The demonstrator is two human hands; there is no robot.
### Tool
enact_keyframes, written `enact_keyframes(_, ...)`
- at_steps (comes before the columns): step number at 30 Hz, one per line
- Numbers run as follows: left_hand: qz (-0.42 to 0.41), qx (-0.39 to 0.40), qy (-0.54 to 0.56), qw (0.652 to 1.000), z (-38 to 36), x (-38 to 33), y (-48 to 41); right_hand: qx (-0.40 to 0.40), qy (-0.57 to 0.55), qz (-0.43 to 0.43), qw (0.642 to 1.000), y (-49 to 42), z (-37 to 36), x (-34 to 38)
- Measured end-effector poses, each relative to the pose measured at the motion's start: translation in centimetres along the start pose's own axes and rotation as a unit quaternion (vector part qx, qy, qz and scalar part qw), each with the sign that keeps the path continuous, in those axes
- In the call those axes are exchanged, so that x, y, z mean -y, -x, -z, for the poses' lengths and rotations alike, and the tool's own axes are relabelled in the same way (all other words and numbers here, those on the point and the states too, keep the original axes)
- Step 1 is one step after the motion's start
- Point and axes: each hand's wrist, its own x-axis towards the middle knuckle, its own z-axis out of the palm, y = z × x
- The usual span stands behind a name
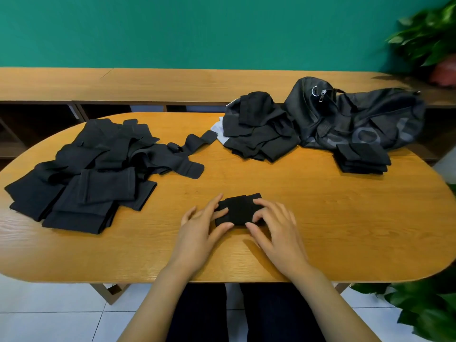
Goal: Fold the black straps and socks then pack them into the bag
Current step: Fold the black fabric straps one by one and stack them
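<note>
Lower centre, the left hand (pixel 199 229) and right hand (pixel 277 228) pinch a strap (pixel 238 209), finishing its fold. Next it probably needs carrying to the bag (pixel 357 117), upper right.

Strap heap (pixel 93 166) left — bag (pixel 355 117) far right, small stack (pixel 362 157) before it

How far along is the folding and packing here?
Done: a folded black stack beside the black nylon bag. In hand: left hand and right hand grip a small folded black piece. Left: folding the loose black fabric pile; packing everything.
</note>
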Motion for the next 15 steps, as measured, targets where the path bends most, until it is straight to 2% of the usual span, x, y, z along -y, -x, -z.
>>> enact_keyframes(4,0.017,-0.038,-0.005,0.999,-0.7,-0.1,-0.8,0.05,0.108,0.08,0.99,0.6,0.4,0.0)
enact_keyframes(6,0.016,-0.042,-0.02,0.999,-1.1,-0.6,-1.5,0.078,0.151,0.091,0.981,0.4,0.6,0.0)
enact_keyframes(10,0.009,-0.022,-0.038,0.999,-2.2,-2.2,-3.1,0.101,0.221,0.068,0.968,-0.1,1.5,-0.4)
enact_keyframes(15,0.011,0.005,0.002,1.0,-4.1,-4.2,-5.0,0.108,0.235,0.005,0.966,-0.4,3.0,-2.8)
